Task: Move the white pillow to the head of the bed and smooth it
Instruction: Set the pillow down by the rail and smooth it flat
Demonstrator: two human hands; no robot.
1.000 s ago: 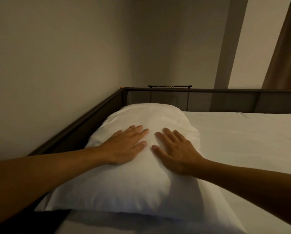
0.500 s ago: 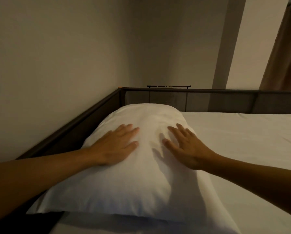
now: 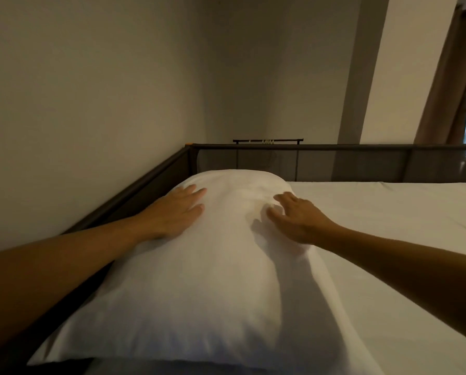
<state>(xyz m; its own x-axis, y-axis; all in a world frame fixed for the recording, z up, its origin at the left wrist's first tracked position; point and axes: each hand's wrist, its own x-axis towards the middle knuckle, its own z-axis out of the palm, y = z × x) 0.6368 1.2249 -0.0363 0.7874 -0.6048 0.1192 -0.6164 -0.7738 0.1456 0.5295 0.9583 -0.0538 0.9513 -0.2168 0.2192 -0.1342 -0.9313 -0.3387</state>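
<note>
A white pillow [image 3: 199,280] lies lengthwise along the left side of the bed, its far end close to the dark corner of the frame. My left hand [image 3: 173,212] rests flat on the pillow's far left part, fingers together and stretched forward. My right hand [image 3: 296,216] is on the pillow's far right edge, fingers spread and slightly curled, pressing the fabric. Neither hand holds anything. A shallow crease shows between the two hands.
The white bed sheet [image 3: 388,226] spreads to the right of the pillow. A dark bed rail [image 3: 334,148] runs along the far side and the left side against the wall [image 3: 91,104]. A brown curtain [image 3: 448,90] and a window are at far right.
Both hands have slid apart and farther up the pillow: the left toward the left edge, the right toward the right edge. The camera has tilted up a little.
</note>
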